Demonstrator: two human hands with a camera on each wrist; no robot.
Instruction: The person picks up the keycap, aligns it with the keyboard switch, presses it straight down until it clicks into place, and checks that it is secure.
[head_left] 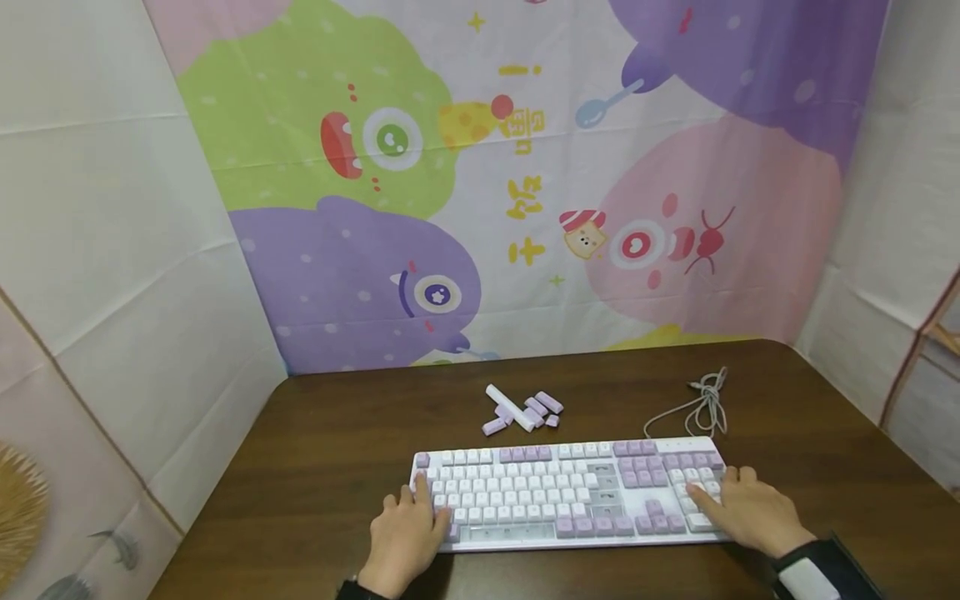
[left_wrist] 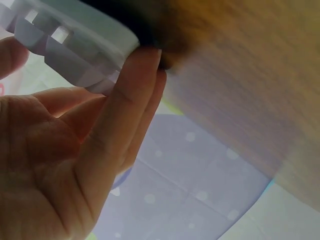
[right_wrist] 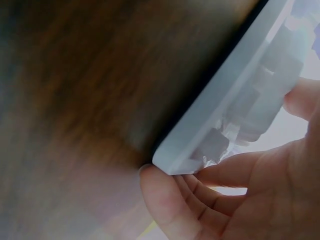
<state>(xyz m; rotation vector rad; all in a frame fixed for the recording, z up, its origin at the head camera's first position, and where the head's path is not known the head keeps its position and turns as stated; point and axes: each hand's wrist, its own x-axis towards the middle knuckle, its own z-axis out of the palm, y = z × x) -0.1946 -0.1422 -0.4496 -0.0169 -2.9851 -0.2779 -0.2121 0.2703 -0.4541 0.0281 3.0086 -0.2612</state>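
Note:
A white and lilac keyboard [head_left: 517, 497] lies flat on the brown table. My left hand [head_left: 405, 535] holds its left end, thumb over the lower left keys and fingers along the side edge [left_wrist: 112, 37]. At the other end my right hand [head_left: 756, 512] grips the right side, its thumb over the number pad and its fingers at the corner [right_wrist: 170, 162]. Bare slots without keycaps show along the bottom row [head_left: 510, 533] and right of the white letter keys. Behind the keyboard lie a long white keycap [head_left: 510, 408] and several lilac keycaps [head_left: 550, 402].
A grey cable [head_left: 708, 404], loosely bundled, lies behind the keyboard's right part. The wooden table [head_left: 360, 417] reaches back to a cloth [head_left: 525, 308] printed with cartoon monsters. Pale cloth walls [head_left: 135, 208] stand on both sides.

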